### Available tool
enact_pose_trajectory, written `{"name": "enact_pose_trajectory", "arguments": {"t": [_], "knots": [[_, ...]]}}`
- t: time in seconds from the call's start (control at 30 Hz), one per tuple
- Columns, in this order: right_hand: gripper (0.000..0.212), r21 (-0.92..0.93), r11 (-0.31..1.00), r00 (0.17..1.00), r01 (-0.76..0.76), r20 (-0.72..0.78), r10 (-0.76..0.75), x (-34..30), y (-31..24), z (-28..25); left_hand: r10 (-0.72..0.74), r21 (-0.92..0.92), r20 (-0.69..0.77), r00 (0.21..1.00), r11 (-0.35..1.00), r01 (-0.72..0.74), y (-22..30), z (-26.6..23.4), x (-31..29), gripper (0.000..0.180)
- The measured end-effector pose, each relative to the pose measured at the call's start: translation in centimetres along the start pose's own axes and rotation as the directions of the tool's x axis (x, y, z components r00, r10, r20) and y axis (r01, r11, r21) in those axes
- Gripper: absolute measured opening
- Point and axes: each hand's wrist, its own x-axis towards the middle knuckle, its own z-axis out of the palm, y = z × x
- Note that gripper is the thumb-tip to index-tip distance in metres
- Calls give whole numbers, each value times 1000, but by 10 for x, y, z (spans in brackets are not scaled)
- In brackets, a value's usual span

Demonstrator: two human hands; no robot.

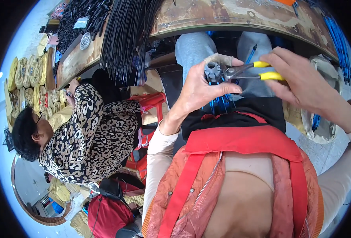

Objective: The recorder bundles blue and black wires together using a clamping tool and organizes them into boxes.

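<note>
My left hand [201, 81] is closed around a grey-black notched round hub [212, 70]. Blue and black ribs [219, 102] hang below it, much like a folded umbrella frame. A beige wrap covers part of that hand's index finger. In my right hand [298, 77] is a pair of pliers with yellow handles [250, 72], the handles somewhat spread. The metal jaws reach the right side of the hub, beside my left thumb; whatever lies between them is too small to make out. A blue rod with a dark tip [252, 52] sticks up behind the pliers.
A worn wooden table [207, 16] runs across the far side, a bundle of black rods [128, 39] overhanging it. Blue rods [340, 49] hang at the right, above a pale sack [324, 79]. A co-worker in a patterned top [92, 131] sits at left by red stools [151, 105].
</note>
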Motion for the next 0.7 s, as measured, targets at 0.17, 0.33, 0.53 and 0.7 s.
{"name": "enact_pose_trajectory", "arguments": {"t": [0.17, 0.33, 0.53, 0.7], "knots": [[32, 520, 648, 760, -556, 633, 144, 10, 2, 0, 50, -25, 178, 983, 999, -46, -10, -14, 3, 55], [47, 402, 814, 852, -419, 485, 199, 6, -1, 10, 115, 44, 158, 981, 991, -123, -16, -7, -1, 52], [27, 234, 942, 918, -242, 369, 145, 2, 2, 32, 31, 0, 93, 995, 1000, -31, -18, -4, -12, 44], [34, 715, 406, 821, -569, 521, 234, -11, -8, 85, -7, 13, 35, 999, 1000, 7, -14, 1, -9, 45]]}}
